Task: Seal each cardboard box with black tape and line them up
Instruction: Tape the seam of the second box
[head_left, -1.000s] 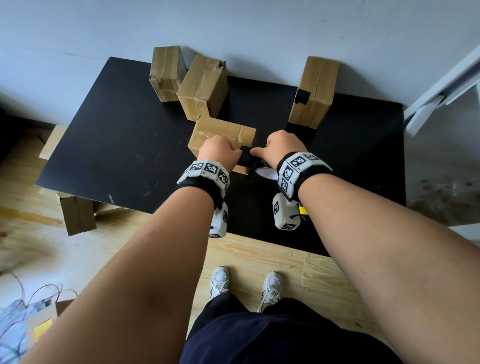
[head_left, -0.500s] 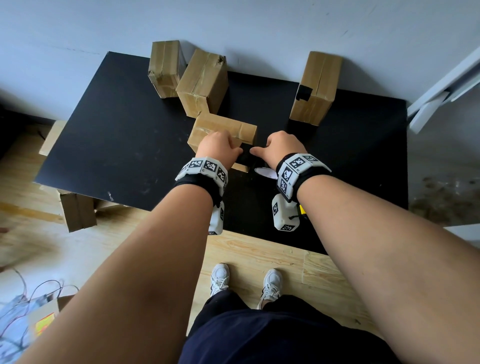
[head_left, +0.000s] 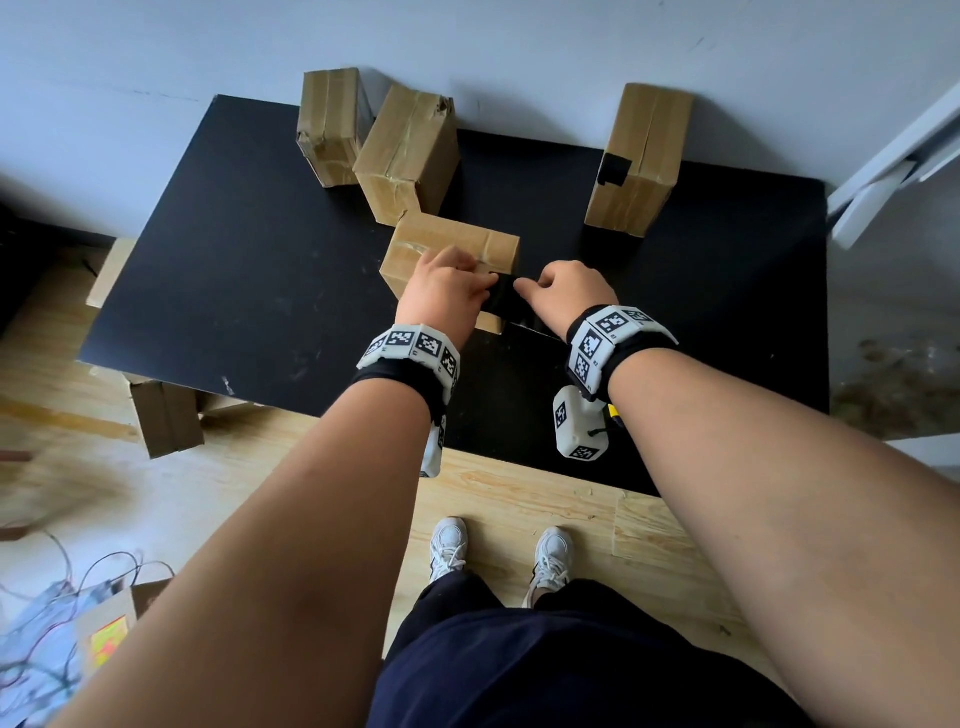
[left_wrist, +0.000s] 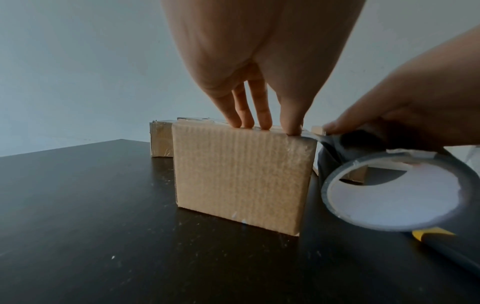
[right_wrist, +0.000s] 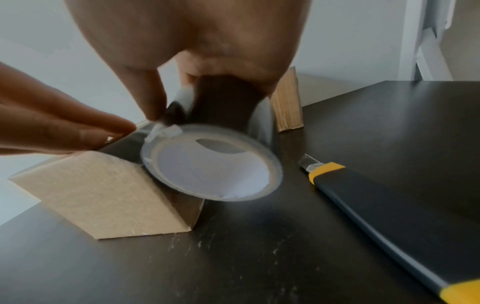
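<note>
Your left hand (head_left: 445, 291) is pressed down on the top of the nearest cardboard box (left_wrist: 242, 174), fingers straight, the fingertips (left_wrist: 262, 123) lined along its near top edge and the thumb at the box's right corner, pinning the start of the black tape there. That grip holds nothing; it only presses.

Your right hand (head_left: 569, 291) has its grip closed round the tape roll (right_wrist: 211, 166), thumb and fingers curled over the black band, with the roll just off the right end of the box, hanging a little lower than the box's top. A short stretch of tape (head_left: 503, 304) runs taut from the pinned corner to the roll.

The relation that matters: the box lies to the left of the roll, its long axis running left to right across the table (head_left: 249, 270), and the tape leaves it at the right end. In my judgement the strip is anchored on top and now has to come down over the right end face, so the roll should travel down and round that end while your left hand keeps the box from sliding. The right hand is the one placed for that; the left is committed to holding.

The utility knife (right_wrist: 384, 207) lies on the table just right of the roll, near your right wrist, handy for the cut.

Three other boxes stand farther back: two touching at far left (head_left: 330, 124) (head_left: 410, 150), one well apart at far right (head_left: 639, 156) carrying a black tape patch.
</note>
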